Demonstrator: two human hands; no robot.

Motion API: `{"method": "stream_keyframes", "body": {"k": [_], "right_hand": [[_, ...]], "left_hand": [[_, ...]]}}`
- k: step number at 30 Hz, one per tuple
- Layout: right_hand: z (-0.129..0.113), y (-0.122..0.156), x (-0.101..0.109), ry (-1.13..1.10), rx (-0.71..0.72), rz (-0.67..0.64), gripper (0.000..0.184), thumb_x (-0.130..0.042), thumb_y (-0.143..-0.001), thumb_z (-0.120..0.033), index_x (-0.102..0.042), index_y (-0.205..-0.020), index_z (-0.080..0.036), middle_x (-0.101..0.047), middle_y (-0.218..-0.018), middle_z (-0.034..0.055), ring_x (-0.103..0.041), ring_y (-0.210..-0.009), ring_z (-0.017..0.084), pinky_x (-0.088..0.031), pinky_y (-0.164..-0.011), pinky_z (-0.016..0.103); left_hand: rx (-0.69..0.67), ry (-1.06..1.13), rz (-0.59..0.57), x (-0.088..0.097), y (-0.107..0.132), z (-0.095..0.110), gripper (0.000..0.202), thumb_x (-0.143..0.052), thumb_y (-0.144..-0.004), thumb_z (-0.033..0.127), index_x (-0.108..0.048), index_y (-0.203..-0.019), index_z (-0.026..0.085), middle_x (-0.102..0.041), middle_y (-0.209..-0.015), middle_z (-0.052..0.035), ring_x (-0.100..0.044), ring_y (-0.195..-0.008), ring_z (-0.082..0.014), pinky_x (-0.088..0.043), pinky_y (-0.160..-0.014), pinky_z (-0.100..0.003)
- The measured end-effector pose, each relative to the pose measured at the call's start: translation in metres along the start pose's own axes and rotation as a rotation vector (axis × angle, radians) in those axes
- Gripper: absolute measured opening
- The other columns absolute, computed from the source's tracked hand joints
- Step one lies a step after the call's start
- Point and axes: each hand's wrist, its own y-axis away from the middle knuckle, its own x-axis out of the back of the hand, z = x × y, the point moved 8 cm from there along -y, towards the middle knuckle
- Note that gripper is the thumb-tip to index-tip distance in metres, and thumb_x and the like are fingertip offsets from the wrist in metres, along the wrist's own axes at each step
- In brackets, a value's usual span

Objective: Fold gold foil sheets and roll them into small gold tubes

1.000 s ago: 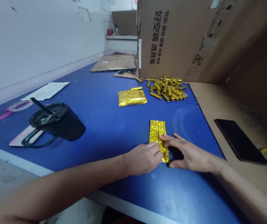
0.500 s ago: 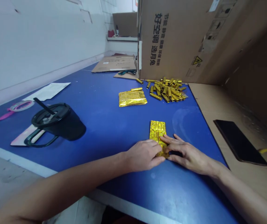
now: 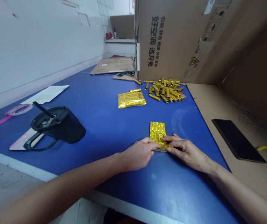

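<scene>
Touching crinkled, rectangular gold foil [image 3: 157, 131], both hands [image 3: 138, 154] [image 3: 186, 154] curl, left tighter, right half-open; grip unclear.

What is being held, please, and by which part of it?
A shiny gold foil rectangle, at its near end, by left grip and right grip; whether pinched or pressed is unclear.

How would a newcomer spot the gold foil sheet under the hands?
On the blue tabletop, find the left hand and right hand. Both touch one gold foil sheet, its far end uncovered. Unlike the gold foil stack and heaped gold tubes farther back, it has hands on it.
</scene>
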Motion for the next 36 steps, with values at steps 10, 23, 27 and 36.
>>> {"method": "stream_keyframes", "body": {"k": [10,23,27,36], "right_hand": [[-0.004,0.003,0.004,0.028,0.008,0.144,0.017,-0.050,-0.081,-0.029,-0.063,-0.076,-0.019,-0.055,-0.098,0.0064,-0.051,-0.093,0.018,-0.041,-0.082,0.034],[0.004,0.007,0.003,0.008,-0.082,0.257,0.017,-0.046,-0.081,-0.024,-0.057,-0.068,-0.019,-0.054,-0.073,0.0010,-0.053,-0.066,0.014,-0.041,-0.062,0.026],[0.003,0.006,0.001,-0.062,-0.093,0.239,0.016,-0.046,-0.080,-0.023,-0.060,-0.075,-0.019,-0.057,-0.072,0.0009,-0.054,-0.066,0.014,-0.041,-0.062,0.026],[0.023,0.002,0.000,-0.082,-0.333,0.237,0.016,-0.047,-0.077,-0.029,-0.058,-0.070,-0.019,-0.052,-0.054,-0.0036,-0.045,-0.048,0.010,-0.035,-0.045,0.021]], "left_hand": [[0.193,0.159,0.006,0.002,-0.009,-0.021,0.033,-0.038,-0.079,0.011,-0.053,-0.109,0.016,-0.062,-0.100,-0.0032,-0.057,-0.090,-0.0156,-0.042,-0.078,-0.025],[0.192,0.232,-0.011,0.000,-0.012,-0.025,0.035,-0.038,-0.078,0.011,-0.054,-0.109,0.016,-0.063,-0.094,-0.0030,-0.058,-0.083,-0.0151,-0.041,-0.072,-0.024],[0.187,0.206,-0.003,0.001,-0.011,-0.025,0.035,-0.038,-0.078,0.011,-0.053,-0.110,0.016,-0.063,-0.097,-0.0034,-0.057,-0.087,-0.0156,-0.041,-0.075,-0.024],[0.267,0.281,-0.035,0.001,-0.015,-0.032,0.034,-0.040,-0.075,0.010,-0.056,-0.104,0.018,-0.063,-0.080,0.0004,-0.056,-0.070,-0.0131,-0.039,-0.061,-0.021]]}}
